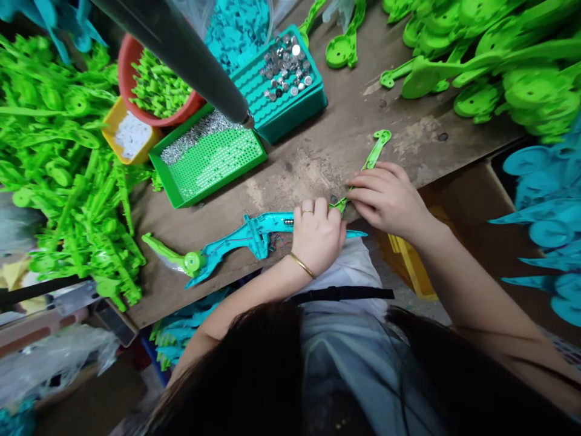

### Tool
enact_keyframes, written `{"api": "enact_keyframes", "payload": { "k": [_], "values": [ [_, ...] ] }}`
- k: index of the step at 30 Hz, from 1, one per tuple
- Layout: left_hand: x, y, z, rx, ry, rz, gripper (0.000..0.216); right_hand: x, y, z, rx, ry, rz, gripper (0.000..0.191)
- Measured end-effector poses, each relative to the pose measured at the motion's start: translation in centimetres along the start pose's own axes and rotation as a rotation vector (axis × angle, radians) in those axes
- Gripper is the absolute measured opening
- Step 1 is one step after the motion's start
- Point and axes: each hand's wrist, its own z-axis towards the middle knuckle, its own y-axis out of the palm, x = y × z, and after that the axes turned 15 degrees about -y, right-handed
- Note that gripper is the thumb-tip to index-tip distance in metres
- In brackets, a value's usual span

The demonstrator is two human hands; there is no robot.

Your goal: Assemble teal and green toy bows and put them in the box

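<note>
Turquoise frame (258,233) toward nine o'clock, lime-green strip (373,151) at two, dot-patterned green tray (200,172) at ten, ridged teal container (295,115) at twelve.

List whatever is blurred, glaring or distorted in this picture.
Head view: the plastic bag at lower left looks smeared; one metal disc in the teal basket glares white; the hair shows little detail; the edges look stretched; left hand and right hand look fairly sharp.
</note>
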Motion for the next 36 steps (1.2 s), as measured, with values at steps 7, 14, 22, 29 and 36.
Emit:
{"api": "enact_keyframes", "payload": {
  "k": [7, 14, 22, 29, 36],
  "values": [
    [0.0, 0.1, -0.5, 0.040, 0.024, -0.055, 0.017, -0.3, 0.1, 0.0, 0.007, 0.051, 0.031, 0.019],
    [-0.1, 0.5, -1.0, 0.103, 0.059, -0.028, 0.019, -0.5, 0.4, -0.2, 0.025, 0.063, -0.017, 0.017],
    [0.3, 0.1, -0.9, 0.031, 0.012, -0.005, 0.020, -0.8, 0.6, -0.1, 0.027, 0.092, -0.029, 0.015],
    [0.1, 0.0, -2.0, 0.041, 0.005, 0.025, 0.020, -1.1, 0.7, -0.1, 0.057, 0.115, -0.001, 0.015],
    [-1.2, 0.7, -4.6, 0.101, 0.027, 0.020, 0.017, -1.2, 1.0, 0.1, 0.061, 0.140, 0.012, 0.012]
  ]
}}
